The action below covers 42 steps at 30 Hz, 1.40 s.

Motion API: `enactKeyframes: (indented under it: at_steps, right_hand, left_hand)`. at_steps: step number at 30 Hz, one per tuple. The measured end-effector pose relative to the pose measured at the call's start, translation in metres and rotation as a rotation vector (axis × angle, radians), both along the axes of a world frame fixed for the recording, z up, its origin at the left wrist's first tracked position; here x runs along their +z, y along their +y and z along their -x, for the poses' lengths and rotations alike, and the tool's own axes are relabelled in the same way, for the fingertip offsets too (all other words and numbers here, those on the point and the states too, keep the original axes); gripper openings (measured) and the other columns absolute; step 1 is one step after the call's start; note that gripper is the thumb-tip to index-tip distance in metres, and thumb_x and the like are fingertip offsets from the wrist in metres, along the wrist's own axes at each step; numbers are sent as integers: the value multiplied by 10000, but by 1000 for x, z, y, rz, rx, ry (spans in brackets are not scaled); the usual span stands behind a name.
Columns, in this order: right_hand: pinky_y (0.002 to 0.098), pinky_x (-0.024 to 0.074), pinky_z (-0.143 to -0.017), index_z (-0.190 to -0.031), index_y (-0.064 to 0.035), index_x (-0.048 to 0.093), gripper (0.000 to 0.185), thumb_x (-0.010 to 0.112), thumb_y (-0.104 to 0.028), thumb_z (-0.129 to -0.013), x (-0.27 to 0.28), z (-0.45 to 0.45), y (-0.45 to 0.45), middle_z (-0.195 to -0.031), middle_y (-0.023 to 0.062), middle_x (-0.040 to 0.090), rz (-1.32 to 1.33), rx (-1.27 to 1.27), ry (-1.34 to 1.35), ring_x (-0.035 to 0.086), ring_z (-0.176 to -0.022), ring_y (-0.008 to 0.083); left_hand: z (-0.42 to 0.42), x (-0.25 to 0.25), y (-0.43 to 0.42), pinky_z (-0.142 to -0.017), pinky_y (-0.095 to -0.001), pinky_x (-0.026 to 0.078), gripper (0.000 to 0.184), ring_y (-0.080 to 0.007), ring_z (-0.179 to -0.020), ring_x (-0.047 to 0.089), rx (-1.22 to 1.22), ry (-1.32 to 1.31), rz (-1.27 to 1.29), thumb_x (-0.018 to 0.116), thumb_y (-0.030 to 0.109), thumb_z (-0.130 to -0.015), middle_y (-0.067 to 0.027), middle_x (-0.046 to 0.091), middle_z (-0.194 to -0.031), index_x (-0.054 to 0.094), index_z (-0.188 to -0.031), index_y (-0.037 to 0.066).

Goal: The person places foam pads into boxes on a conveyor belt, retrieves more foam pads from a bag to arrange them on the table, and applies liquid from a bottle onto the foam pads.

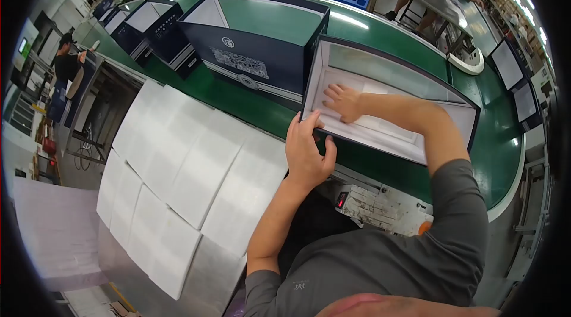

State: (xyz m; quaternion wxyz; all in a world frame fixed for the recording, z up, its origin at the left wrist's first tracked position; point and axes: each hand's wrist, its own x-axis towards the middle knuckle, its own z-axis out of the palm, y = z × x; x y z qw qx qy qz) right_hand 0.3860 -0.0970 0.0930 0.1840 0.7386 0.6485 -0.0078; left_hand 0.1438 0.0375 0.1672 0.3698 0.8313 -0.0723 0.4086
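Atop the green conveyor (498, 165), an open, dark-rimmed box (459, 123) sits with its long axis running left to right, the right grip (345, 103) spread inside its left end, the left grip (307, 153) pinching its near-left corner.

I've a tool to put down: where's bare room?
Bare: the green belt between the open white-lined navy box and the pale curved rim at right; also the grey metal tabletop between the flat white sheets and the grey left sleeve. Crowded: the belt further left, lined with printed navy boxes.
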Motion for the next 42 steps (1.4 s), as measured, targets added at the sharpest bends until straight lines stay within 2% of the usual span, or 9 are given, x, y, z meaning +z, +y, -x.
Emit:
enactKeyframes:
  at_steps: [8,14,18,20,25,31,36,38,42]
  right_hand:
    - [432,533,-846,-1158,-51,660,384,659,-250,-831,49,16,-1,-1020,147,724,691,-374,162,650,-955,313]
    - [425,548,-840,-997,-34,711,283,644,-264,-846,4,9,-119,-1002,158,707,369,-425,-10,648,-975,311]
    - [420,491,-903,-1084,-27,697,332,652,-258,-849,29,16,-173,-1058,187,680,735,-707,162,606,-999,310]
    - [404,490,-911,-1141,-47,697,384,683,-288,-842,17,28,-228,-1066,162,698,436,-301,-154,627,-994,271]
    - [414,514,-866,-1198,-61,640,364,616,-298,-922,24,26,-169,-1108,133,689,978,-566,32,653,-970,266]
    - [434,508,-901,-1119,-34,619,256,526,-204,-953,-14,3,-67,-1103,148,671,-449,-207,391,627,-1020,363]
    - [411,492,-948,-1178,-33,635,334,485,-271,-999,-25,-27,-58,-1145,150,671,-290,-150,629,611,-1090,344]
    - [372,482,-969,-1289,-25,602,583,350,-498,-1059,61,-5,-67,-1229,114,656,155,-686,900,602,-1142,238]
    - [338,508,-839,-1391,-94,527,452,483,-347,-1018,193,11,-128,-1252,110,623,-225,-935,1338,596,-1108,198]
  left_hand:
    - [17,-13,5,-856,-358,455,653,-248,-853,520,-29,-3,41,648,-5,-783,-132,598,-1043,402,-1386,-44]
    - [12,-5,7,-890,-358,451,645,-247,-836,525,-53,-40,40,649,-5,-800,-134,602,-1064,392,-1390,-49]
    - [18,-15,5,-1023,-430,407,611,-239,-768,529,-72,-13,26,662,8,-791,-123,613,-1057,423,-1350,-51]
    - [22,-16,3,-1117,-483,374,578,-232,-721,532,-75,-7,15,671,17,-784,-115,620,-1046,452,-1315,-53]
    - [10,-18,-13,-1166,-494,352,518,-238,-708,541,-116,-18,151,664,26,-791,-126,626,-1028,488,-1271,-61]
    - [-9,-35,-29,-1150,-527,363,610,-286,-858,590,-57,-26,81,668,-9,-766,-137,610,-1085,443,-1331,-51]
    - [-15,-55,-28,-1158,-525,360,619,-279,-874,583,-147,-18,93,662,-5,-761,-133,600,-1095,441,-1337,-38]
    - [-31,-49,-38,-1162,-525,351,622,-280,-879,580,-139,-12,138,661,-1,-759,-134,592,-1116,438,-1339,-36]
    - [-102,-7,-66,-1179,-498,316,703,-282,-900,564,-188,-291,141,668,35,-754,-184,473,-1323,381,-1393,-34]
